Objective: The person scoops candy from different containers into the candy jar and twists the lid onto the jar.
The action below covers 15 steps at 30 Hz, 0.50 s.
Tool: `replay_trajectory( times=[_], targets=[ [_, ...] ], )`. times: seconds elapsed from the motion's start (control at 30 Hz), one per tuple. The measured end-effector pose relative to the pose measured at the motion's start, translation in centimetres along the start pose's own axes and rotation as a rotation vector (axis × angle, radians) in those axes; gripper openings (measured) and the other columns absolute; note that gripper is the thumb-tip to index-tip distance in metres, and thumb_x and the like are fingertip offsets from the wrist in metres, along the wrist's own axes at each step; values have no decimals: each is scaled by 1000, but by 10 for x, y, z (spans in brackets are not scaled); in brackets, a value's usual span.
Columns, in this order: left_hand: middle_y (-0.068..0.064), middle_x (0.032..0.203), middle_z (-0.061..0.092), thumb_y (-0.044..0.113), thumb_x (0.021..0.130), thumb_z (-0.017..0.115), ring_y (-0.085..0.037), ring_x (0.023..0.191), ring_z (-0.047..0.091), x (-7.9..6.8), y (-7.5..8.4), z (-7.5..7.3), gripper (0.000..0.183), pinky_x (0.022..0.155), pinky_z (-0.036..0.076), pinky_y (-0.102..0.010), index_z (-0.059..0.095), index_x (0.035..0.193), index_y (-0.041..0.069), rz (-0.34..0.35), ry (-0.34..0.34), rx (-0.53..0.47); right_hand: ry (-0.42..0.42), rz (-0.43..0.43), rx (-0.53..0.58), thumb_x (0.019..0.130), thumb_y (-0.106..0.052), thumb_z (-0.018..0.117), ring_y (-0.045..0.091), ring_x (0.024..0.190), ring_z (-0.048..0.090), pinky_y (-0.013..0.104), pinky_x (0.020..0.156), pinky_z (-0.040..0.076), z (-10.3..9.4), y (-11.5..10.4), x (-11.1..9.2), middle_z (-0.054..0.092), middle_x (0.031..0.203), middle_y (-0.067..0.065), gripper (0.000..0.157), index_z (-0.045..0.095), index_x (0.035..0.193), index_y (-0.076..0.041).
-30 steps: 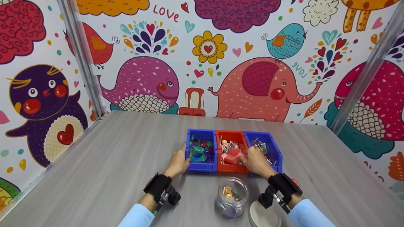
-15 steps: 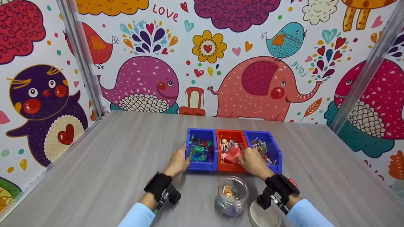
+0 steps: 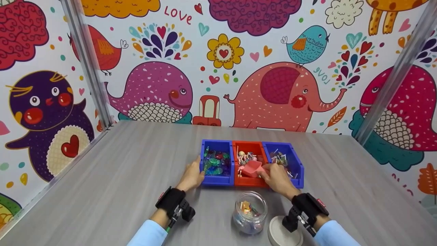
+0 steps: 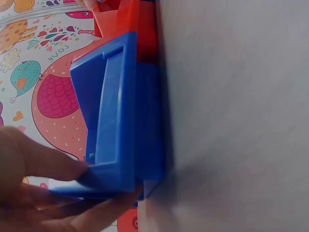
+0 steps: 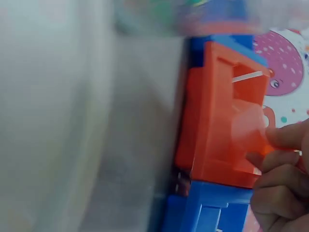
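Observation:
My left hand grips the outer side wall of the left blue bin; in the left wrist view the thumb lies over its rim. Clear green, blue and red pieces fill that bin. In the middle, a red bin holds small lollipops. My right hand pinches the handle of a pink scoop, whose bowl is inside the red bin among the lollipops. In the right wrist view thumb and forefinger meet at the scoop's handle end, the other fingers curled.
A right blue bin with stick candies joins the row. Nearer to me, between the forearms, stands an uncovered glass jar partly filled with colourful pieces. A pale round lid lies beside it, under the right wrist. Patterned walls close off the table.
My right hand shifts slightly left, then back right with the scoop, whose bowl now shows more fully. The left hand keeps its place on the blue bin.

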<state>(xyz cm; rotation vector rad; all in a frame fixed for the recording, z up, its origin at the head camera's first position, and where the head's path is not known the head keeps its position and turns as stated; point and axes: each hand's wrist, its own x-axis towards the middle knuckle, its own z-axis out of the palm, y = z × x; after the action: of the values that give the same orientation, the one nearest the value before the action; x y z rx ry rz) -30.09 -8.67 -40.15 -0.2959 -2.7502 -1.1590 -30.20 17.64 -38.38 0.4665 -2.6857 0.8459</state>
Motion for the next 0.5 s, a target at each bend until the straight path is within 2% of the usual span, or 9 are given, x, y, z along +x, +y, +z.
replay_trajectory(
  times=[0.13, 0.3, 0.5],
  targets=[
    [-34, 124, 42, -6, 82, 51, -39, 112, 45, -1, -1, 0, 57, 92, 39, -45, 26, 131, -16, 10, 16, 0, 0, -60, 2, 81, -9, 63, 7, 47, 35, 18, 46, 23, 2, 2, -1, 37, 53, -6, 10, 64, 76, -1],
    [-34, 122, 44, -7, 81, 52, -38, 107, 50, -1, -1, 0, 57, 90, 41, -44, 26, 131, -16, 12, 21, 5, 4, -3, 72, 82, -13, 63, 8, 52, 39, 19, 49, 29, 2, 7, -5, 44, 57, -4, 18, 66, 87, 4],
    [-33, 124, 43, -6, 82, 52, -31, 93, 55, 0, 1, 0, 58, 84, 45, -41, 25, 132, -15, -9, 13, 15, -15, -8, 100, 82, -12, 62, 9, 55, 42, 18, 50, 32, 0, 12, -5, 51, 61, -2, 16, 67, 87, 3]
  ],
)
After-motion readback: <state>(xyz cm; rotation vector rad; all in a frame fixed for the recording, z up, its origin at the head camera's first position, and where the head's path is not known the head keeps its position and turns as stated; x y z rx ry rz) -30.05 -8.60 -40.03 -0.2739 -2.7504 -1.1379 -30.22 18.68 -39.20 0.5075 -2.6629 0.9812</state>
